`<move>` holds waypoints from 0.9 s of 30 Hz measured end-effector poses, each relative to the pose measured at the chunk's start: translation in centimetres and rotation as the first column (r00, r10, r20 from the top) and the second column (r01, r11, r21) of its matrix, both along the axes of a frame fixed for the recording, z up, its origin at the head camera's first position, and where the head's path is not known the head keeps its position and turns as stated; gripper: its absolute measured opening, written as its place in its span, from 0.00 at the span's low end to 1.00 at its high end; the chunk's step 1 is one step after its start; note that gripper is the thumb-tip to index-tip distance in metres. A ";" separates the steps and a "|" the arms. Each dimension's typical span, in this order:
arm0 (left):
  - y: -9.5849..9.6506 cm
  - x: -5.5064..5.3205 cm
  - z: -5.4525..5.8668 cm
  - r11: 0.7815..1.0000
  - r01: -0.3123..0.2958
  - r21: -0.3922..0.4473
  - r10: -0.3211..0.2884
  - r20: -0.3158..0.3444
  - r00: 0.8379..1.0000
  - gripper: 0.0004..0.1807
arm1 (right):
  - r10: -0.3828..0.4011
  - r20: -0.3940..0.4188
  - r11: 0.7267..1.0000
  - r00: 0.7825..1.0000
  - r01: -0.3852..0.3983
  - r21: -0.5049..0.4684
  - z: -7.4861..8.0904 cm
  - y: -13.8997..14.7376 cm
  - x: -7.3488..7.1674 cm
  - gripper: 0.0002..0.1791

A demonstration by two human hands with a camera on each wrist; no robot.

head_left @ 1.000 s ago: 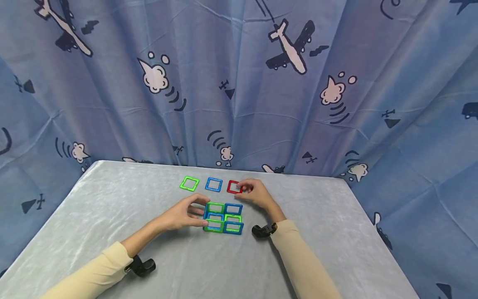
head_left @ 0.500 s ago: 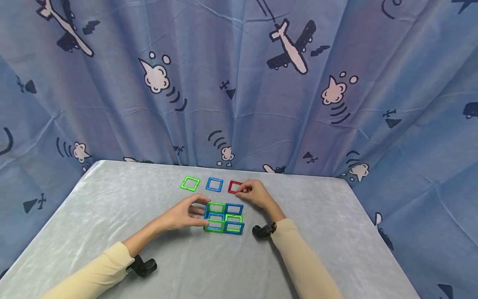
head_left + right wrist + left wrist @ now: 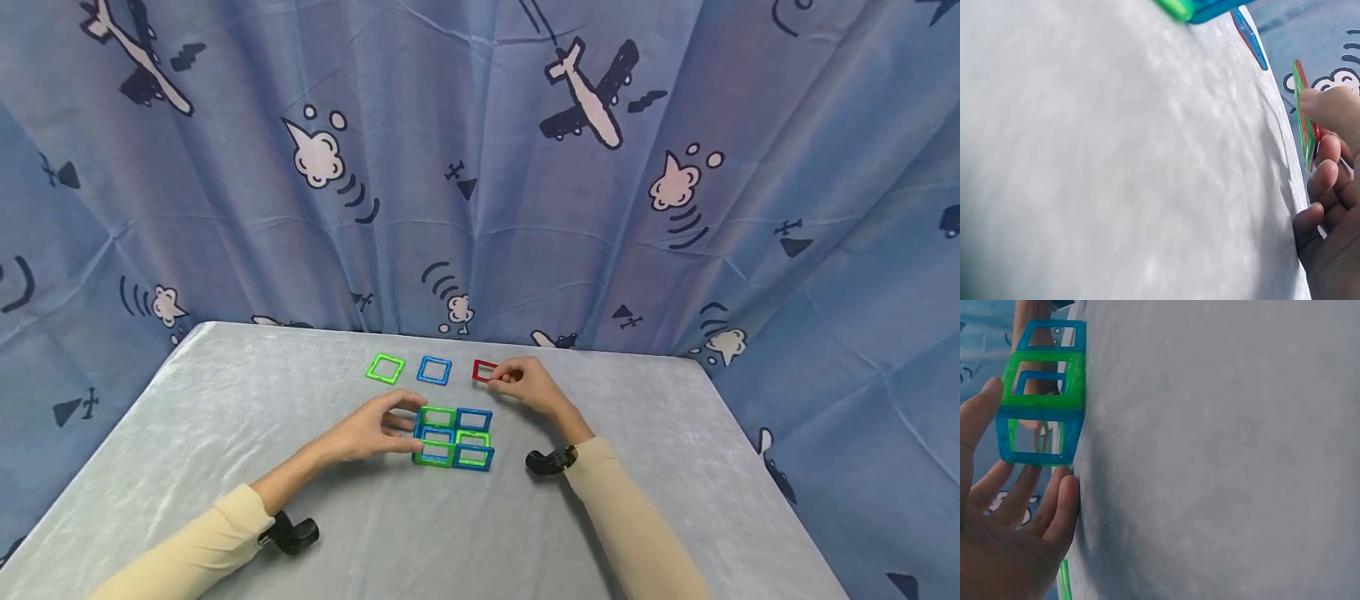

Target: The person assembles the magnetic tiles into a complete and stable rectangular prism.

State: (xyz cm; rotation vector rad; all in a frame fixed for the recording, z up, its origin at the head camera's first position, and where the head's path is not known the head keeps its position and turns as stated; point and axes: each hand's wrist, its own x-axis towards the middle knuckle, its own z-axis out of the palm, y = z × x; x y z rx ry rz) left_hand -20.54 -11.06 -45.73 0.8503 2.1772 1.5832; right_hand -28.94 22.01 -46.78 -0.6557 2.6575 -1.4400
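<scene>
My left hand (image 3: 381, 427) holds the left end of a boxy structure of blue and green magnetic tiles (image 3: 454, 457) on the table. Its thumb lies at the near corner and its fingertips at the far one. In the left wrist view, thumb and fingers span the structure's blue end tile (image 3: 1038, 456). My right hand (image 3: 531, 385) pinches a red square magnetic tile (image 3: 482, 363) by its right side. The right wrist view shows that tile (image 3: 1303, 119) nearly edge-on, its near face looking green, between thumb and fingers. The hand covers part of it.
A green square tile (image 3: 386, 368) and a blue square tile (image 3: 434, 371) lie flat behind the structure, left of the red one. A pale cloth covers the table (image 3: 375, 542). A blue curtain with airplane prints (image 3: 480, 167) hangs along the table's far edge.
My right hand has closed its pinch on the red tile and moved it rightward, away from the blue tile. My left hand and the structure stay in place; the view has shifted slightly.
</scene>
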 end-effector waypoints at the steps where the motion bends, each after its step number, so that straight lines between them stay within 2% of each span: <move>1: 0.0 0.0 0.0 1.000 0.001 0.000 -0.001 0.000 1.000 0.34 | 0.006 -0.002 1.000 1.000 -0.006 0.001 0.1 0.2 0.1 0.03; 8: -0.1 0.1 0.0 1.000 0.001 0.006 -0.001 0.003 1.000 0.33 | 0.023 -0.005 0.999 1.000 -0.022 0.023 1.2 1.5 1.4 0.03; 14: -0.1 0.0 0.0 1.000 0.004 0.009 -0.004 0.012 1.000 0.32 | 0.019 -0.036 1.000 0.999 -0.020 -0.020 2.3 2.4 2.2 0.03; 21: -0.1 0.1 0.3 1.000 0.007 0.012 -0.008 0.020 1.000 0.32 | 0.066 -0.051 0.998 0.996 -0.066 0.010 6.5 1.9 5.7 0.03; 27: 0.0 0.1 0.3 1.000 0.008 0.002 -0.008 0.006 1.000 0.31 | 0.080 -0.079 0.996 0.994 -0.077 0.045 6.8 2.6 6.5 0.03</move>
